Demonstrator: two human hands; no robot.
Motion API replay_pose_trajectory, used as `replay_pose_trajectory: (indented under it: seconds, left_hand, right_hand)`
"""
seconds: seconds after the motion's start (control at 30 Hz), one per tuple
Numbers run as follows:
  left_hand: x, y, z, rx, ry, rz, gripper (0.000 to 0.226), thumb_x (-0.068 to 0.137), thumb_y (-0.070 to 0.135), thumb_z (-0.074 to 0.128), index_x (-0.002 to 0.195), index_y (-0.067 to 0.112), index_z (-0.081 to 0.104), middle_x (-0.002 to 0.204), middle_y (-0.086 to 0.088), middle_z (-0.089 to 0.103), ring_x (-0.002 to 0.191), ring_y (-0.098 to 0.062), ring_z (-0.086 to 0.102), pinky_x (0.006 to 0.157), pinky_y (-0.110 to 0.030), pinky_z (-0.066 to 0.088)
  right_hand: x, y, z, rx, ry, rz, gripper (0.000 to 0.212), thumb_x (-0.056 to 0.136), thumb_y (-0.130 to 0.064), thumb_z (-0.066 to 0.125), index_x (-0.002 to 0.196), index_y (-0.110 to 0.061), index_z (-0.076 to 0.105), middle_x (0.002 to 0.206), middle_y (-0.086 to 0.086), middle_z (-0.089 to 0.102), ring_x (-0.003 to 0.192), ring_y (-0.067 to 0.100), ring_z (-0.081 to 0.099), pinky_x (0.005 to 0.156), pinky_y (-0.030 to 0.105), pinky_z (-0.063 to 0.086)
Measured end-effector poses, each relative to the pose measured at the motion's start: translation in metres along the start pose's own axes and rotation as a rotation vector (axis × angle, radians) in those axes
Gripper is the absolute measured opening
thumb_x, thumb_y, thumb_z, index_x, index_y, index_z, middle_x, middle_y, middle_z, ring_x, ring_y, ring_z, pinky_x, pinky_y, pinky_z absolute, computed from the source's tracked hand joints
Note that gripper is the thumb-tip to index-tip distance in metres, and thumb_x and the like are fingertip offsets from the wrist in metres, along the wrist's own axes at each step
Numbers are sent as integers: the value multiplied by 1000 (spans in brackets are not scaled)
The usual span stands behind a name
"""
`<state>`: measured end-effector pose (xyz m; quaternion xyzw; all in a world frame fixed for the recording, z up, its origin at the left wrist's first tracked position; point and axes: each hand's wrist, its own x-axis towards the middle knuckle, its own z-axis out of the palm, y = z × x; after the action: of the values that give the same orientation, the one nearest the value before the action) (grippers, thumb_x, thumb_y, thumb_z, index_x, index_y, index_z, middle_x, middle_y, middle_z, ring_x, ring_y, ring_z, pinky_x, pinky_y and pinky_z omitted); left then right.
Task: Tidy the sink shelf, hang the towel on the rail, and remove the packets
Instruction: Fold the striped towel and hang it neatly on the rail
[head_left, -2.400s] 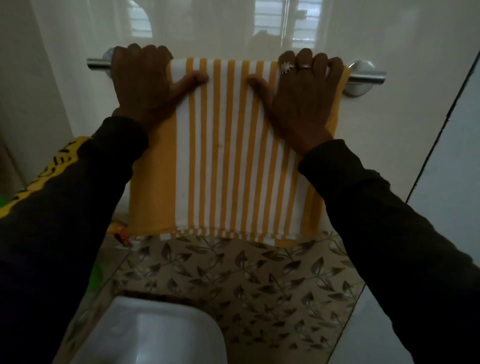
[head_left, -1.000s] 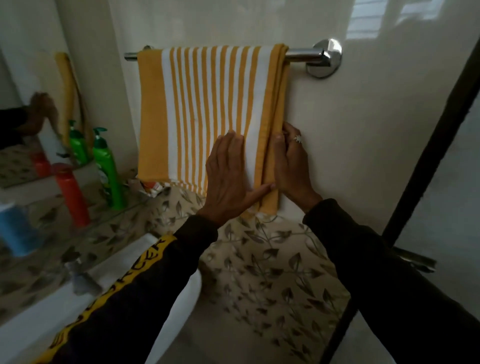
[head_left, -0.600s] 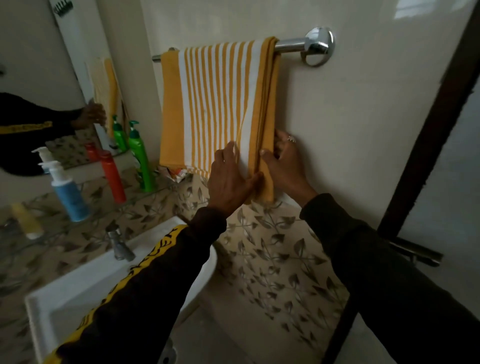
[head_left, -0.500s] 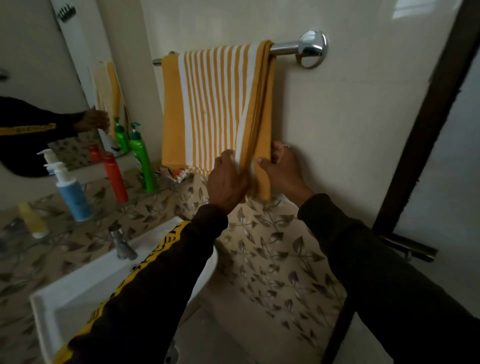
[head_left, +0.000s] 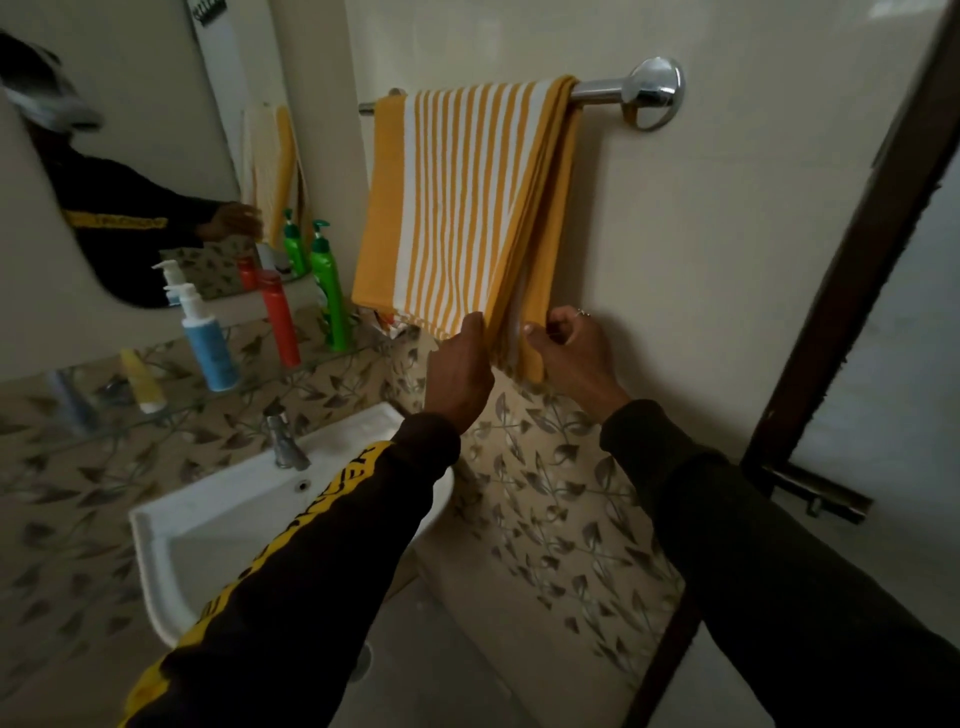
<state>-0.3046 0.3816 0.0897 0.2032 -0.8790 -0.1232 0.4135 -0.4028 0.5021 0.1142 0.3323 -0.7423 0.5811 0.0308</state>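
A yellow and white striped towel (head_left: 457, 208) hangs folded over the chrome rail (head_left: 618, 91) on the cream wall. My left hand (head_left: 460, 371) pinches the front layer at the towel's lower right corner. My right hand (head_left: 571, 353) grips the back layer's bottom edge right beside it. Some crumpled packets (head_left: 387, 325) peek out under the towel's lower left edge, at the right end of the glass sink shelf (head_left: 171, 410).
On the shelf stand a green pump bottle (head_left: 328, 291), a red bottle (head_left: 280, 317), a blue pump bottle (head_left: 205, 338) and a small yellow tube (head_left: 143, 382). A white basin (head_left: 171, 525) with a tap (head_left: 283, 441) sits below. A dark door frame (head_left: 841, 291) rises at right.
Both hands slid from the rail down to the towel's lower right corner and now pinch its layers. My view pulled back and swung left, bringing the shelf and basin into sight.
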Motion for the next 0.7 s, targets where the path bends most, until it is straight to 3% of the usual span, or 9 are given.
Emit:
replay_pose_trajectory:
  seconds: [0.1,0.23,0.33,0.43,0.7]
  left_hand:
    - [-1,6,8,13,19,-20,40,91,2,53,130,5,46,75,-15,62,55,-30,48,46,-31,22]
    - [-1,16,17,30,9,-65,29,88,1,53,117,2,53,80,-20,65,66,-40,58,50,-40,38]
    - [-10,24,27,65,16,-32,20,87,-2,53,107,-2,56,76,-23,63,64,-43,57,51,-37,28]
    - [-20,32,41,59,-10,-62,21,90,0,52,111,-2,55,82,-23,64,70,-44,58,55,-45,40]
    - [-21,46,49,-30,42,-141,24,93,4,49,115,5,57,82,-14,68,70,-34,64,63,-49,51]
  right_hand:
    - [3,5,-4,17,-87,1,25,97,-44,56,90,-23,67,73,-12,60,64,0,56,58,18,43]
    - [8,19,-5,35,-192,-4,33,100,-35,54,69,-22,56,57,-13,48,48,0,43,52,25,37]
    - [10,25,-6,-20,-251,-73,33,100,-31,55,69,-20,53,64,-1,53,57,12,50,57,33,41]
    - [12,34,-6,-89,-267,-140,35,103,-29,50,83,-3,63,78,17,64,71,29,61,67,44,49]
    - [20,52,-10,-313,-287,-344,26,104,-22,50,94,-5,67,90,15,68,82,29,65,66,33,46]
